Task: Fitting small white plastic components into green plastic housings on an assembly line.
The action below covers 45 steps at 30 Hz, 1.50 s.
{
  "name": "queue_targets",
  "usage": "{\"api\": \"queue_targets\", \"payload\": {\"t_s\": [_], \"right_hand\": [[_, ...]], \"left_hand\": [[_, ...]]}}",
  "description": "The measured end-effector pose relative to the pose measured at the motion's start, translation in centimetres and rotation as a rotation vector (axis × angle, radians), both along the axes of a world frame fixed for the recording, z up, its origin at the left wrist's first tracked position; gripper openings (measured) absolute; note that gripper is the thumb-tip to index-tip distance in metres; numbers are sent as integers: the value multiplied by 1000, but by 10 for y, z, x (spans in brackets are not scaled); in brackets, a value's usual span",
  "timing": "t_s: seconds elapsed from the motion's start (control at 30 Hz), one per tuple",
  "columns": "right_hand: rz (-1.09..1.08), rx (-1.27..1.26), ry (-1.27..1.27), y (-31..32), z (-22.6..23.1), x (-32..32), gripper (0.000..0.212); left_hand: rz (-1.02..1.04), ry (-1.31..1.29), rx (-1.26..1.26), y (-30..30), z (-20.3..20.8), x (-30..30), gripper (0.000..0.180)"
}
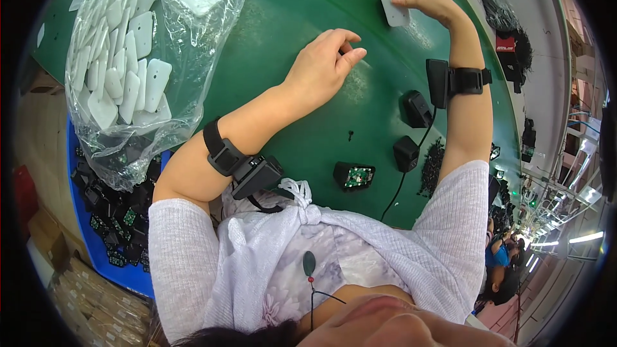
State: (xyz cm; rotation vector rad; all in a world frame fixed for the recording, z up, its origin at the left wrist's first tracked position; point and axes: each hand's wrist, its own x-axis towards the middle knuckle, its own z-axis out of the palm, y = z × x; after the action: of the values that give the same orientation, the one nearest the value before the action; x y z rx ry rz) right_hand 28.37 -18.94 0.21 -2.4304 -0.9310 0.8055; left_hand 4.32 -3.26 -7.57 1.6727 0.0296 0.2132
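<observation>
My right hand [424, 0] reaches far across the green table [289, 13] and presses its fingers on a white rounded plastic cover [393, 6] that lies flat there. My left hand [324, 64] hovers over the table's middle with thumb and fingers pinched together; whether anything small sits between them I cannot tell. Both wrists carry black strapped devices. A small black screw [350, 135] lies on the table below my left hand.
A clear bag [138, 58] of several white covers sits at the left. A blue bin [109, 218] with black circuit parts is below it. Black housings [416, 109] [406, 153], an open one with a green board [354, 175] and a heap of screws [432, 167] lie near the table's front edge.
</observation>
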Motion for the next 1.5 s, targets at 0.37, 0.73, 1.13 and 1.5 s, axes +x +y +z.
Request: {"api": "queue_targets", "payload": {"t_s": [0.37,0.73,1.13,1.5], "right_hand": [[-174,149,-362,-25,1,-14,51],[143,69,-328,-30,-9,-254,32],[-42,337,-492,-58,-22,-282,12],[-706,847,-208,-131,-5,-283,18]], "left_hand": [[-17,-28,61,0,-3,7,29],[5,-96,99,2,-9,6,29],[-13,-75,205,-7,3,4,22],[-274,-643,914,-104,12,10,59]]}}
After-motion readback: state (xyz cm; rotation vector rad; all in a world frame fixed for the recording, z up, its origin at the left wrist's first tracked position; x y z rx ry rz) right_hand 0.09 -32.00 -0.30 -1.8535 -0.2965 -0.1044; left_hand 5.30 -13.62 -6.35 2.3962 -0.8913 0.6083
